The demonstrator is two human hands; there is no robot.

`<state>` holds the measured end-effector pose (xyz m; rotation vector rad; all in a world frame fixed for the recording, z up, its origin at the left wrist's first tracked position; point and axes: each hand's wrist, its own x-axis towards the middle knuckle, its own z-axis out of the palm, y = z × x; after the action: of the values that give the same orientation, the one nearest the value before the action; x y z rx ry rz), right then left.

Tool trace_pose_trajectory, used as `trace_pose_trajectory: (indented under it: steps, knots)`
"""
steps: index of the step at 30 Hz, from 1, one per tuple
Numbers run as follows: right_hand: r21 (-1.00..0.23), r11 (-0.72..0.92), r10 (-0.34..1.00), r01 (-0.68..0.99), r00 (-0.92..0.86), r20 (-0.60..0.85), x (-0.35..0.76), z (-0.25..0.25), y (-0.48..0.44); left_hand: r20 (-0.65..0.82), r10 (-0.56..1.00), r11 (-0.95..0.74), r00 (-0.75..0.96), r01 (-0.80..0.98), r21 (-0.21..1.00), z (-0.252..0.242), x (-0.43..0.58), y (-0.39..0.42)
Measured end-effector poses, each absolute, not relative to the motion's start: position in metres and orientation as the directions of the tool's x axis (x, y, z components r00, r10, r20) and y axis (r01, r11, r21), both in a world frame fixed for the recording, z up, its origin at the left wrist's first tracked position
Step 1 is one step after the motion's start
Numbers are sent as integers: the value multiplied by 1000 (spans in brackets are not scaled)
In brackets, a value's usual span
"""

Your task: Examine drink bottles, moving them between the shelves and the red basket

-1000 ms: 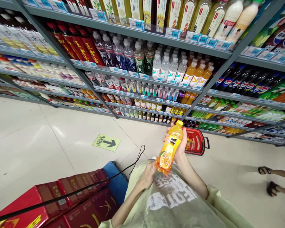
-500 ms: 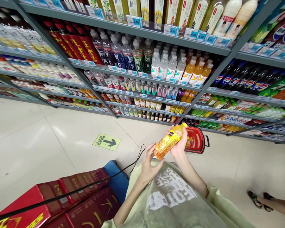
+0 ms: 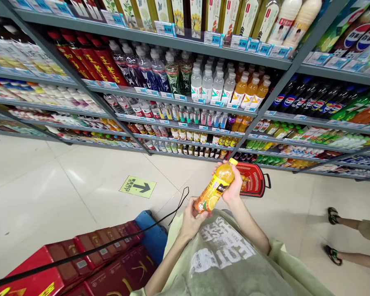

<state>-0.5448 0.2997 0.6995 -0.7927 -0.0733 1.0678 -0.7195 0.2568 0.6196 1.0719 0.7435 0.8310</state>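
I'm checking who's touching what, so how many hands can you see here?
2: the left hand at the base of the orange drink bottle, the right hand around its upper part, below the yellow cap. The bottle partly hides the right one.

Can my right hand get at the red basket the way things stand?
Probably not: your right hand holds the orange drink bottle, and the red basket seems to sit on the floor, so you'd likely need to free that hand and stoop. Its black handle looks unobstructed.
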Motion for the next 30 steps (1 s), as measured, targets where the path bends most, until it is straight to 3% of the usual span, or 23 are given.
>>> trace_pose_trajectory:
  steps: [6, 11, 19, 26, 30]
  knots:
    - [-572, 220, 860, -791, 434, -270, -541, 701, 296, -142, 778, 383, 612, -283, 879, 617, -714, 250]
    - [-583, 194, 903, -789, 376, -208, -534, 701, 289, -300, 703, 596, 645, -303, 744, 602, -705, 244]
    - [-694, 198, 926, -693, 365, -100, -509, 704, 261, -470, 383, 866, 795, -132, 482, 592, -682, 230]
    - [-733, 220, 914, -643, 398, -75, -466, 714, 228, -280, 430, 837, 858, -263, 480, 588, -635, 197]
    - [-761, 238, 915, -604, 402, -33, -432, 715, 201, -267, 400, 856, 877, -253, 450, 586, -600, 178]
